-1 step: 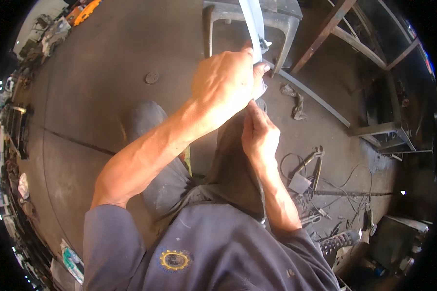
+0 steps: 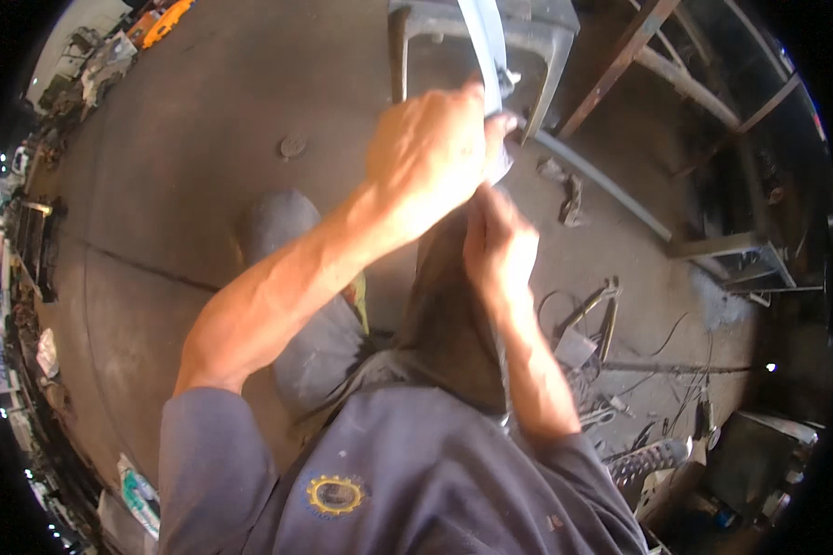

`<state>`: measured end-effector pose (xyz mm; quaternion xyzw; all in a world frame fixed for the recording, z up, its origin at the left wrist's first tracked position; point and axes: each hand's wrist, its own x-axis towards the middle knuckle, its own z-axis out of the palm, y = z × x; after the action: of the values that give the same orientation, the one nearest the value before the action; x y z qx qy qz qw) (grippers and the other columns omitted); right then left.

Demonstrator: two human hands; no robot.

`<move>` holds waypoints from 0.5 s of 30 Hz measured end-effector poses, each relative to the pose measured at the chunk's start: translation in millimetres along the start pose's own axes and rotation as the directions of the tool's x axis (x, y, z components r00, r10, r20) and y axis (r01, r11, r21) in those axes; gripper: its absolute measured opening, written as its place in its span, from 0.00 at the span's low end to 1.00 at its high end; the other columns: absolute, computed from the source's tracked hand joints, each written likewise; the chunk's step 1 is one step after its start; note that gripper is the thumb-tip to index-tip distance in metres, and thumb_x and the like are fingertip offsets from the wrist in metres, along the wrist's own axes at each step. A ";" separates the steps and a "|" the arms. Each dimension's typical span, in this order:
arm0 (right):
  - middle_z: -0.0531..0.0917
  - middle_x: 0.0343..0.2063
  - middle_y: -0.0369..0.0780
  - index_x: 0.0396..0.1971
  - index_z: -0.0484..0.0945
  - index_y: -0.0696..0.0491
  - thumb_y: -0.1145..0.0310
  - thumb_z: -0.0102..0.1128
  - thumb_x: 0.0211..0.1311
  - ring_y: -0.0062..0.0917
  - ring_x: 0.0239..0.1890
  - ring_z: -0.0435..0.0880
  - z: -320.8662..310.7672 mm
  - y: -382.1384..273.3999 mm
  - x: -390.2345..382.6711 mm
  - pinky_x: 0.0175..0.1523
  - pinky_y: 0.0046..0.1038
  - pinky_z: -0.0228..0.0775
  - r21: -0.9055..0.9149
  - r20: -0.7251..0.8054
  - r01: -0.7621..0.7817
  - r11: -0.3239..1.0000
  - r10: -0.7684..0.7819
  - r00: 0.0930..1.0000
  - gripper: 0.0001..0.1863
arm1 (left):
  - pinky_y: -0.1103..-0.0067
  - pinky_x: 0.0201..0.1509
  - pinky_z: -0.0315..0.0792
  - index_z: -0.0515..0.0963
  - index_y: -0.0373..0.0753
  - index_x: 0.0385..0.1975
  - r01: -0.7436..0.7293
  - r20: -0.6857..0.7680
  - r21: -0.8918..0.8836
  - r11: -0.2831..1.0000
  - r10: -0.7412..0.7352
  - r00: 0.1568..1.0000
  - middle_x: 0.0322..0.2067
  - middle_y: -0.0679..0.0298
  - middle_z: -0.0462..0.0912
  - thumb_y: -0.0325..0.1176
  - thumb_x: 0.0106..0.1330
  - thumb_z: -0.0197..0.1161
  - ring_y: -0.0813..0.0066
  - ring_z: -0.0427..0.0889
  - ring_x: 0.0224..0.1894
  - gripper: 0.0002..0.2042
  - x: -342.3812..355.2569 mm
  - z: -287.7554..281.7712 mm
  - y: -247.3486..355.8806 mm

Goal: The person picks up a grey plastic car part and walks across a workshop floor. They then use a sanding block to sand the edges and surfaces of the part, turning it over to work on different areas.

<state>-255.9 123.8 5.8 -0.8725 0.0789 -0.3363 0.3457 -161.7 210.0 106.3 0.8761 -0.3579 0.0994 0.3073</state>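
My left hand (image 2: 426,153) is closed around a long, thin, light grey curved strip (image 2: 487,46) in front of my knees. The strip rises past my fist to the upper edge of the view. Just below that fist, my right hand (image 2: 502,242) has its fingers pressed together at the strip's lower end. Whatever sits between those fingers is hidden and smeared by motion. A pale piece (image 2: 503,168) shows between the two hands; I cannot tell if it is part of the strip.
A grey stool (image 2: 555,60) stands beyond my hands. To the right are a metal frame (image 2: 685,83), a long grey bar (image 2: 611,190) and a crumpled scrap (image 2: 572,199) on the floor. Cables and tools, including long-handled pliers (image 2: 609,319), lie near my right arm. A round disc (image 2: 292,146) lies left.
My right hand has shifted slightly up and to the right and is more blurred. My left hand keeps its grip on the strip.
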 end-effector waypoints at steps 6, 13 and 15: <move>0.85 0.35 0.46 0.54 0.74 0.56 0.77 0.58 0.63 0.35 0.38 0.87 -5.6 16.3 -36.3 0.45 0.30 0.78 0.256 0.255 -0.135 0.957 0.068 0.964 0.19 | 0.66 0.24 0.73 0.78 0.32 0.30 0.047 0.016 0.029 0.998 -0.048 0.999 0.17 0.50 0.79 0.47 0.69 0.58 0.52 0.82 0.20 0.20 8.6 -10.0 -12.0; 0.82 0.34 0.35 0.48 0.78 0.59 0.68 0.65 0.63 0.14 0.34 0.77 -48.3 14.0 -22.1 0.42 0.16 0.68 0.562 0.212 -0.530 0.635 0.508 0.835 0.16 | 0.64 0.26 0.74 0.78 0.32 0.31 0.090 0.023 0.031 0.995 -0.091 0.996 0.17 0.49 0.79 0.49 0.68 0.59 0.50 0.82 0.22 0.21 3.7 -8.2 -4.4; 0.80 0.26 0.33 0.42 0.81 0.60 0.69 0.65 0.63 0.14 0.26 0.75 -32.6 18.8 -13.2 0.35 0.18 0.69 0.564 0.074 -0.349 0.748 0.376 0.924 0.12 | 0.64 0.26 0.74 0.78 0.33 0.31 0.085 0.000 -0.012 0.996 -0.085 0.996 0.17 0.48 0.79 0.50 0.67 0.59 0.49 0.82 0.23 0.22 3.6 -7.1 -5.2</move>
<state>-285.0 96.7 3.9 -0.6901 0.1507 -0.2900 0.6457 -155.2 215.1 110.9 0.8888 -0.3206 0.0843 0.3165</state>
